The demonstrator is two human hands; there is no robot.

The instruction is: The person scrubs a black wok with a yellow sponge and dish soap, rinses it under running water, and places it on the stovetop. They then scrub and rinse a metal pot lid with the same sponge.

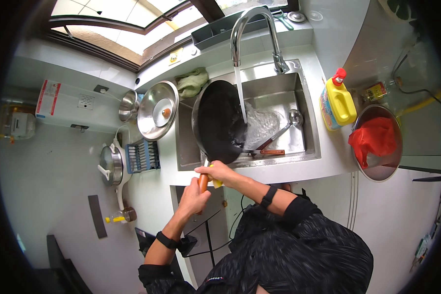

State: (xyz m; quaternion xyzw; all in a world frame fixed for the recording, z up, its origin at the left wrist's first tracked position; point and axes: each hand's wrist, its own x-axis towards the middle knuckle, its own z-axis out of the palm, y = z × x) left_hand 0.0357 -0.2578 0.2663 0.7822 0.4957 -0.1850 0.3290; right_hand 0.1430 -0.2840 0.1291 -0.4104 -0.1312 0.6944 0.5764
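Note:
A black wok (220,117) is tipped on its side over the stainless steel sink (308,110), its inside facing the running faucet (255,14). Water falls past its inner wall and splashes into the basin. My left hand (194,198) is closed around the wok's orange-brown wooden handle (203,180). Higher on that handle, near the wok's rim, my right hand (222,173) holds a yellow sponge (217,183) against it. In the basin lie a metal ladle (295,117) and a utensil with a wooden handle (272,151), whose other end is hidden by the wok.
Left of the sink stand a steel bowl holding a smaller dish (158,126), a green cloth (193,81) and a blue rack (142,156). On the right are a yellow detergent bottle (340,104) and a steel basin (380,174) with a red plastic bag (376,137).

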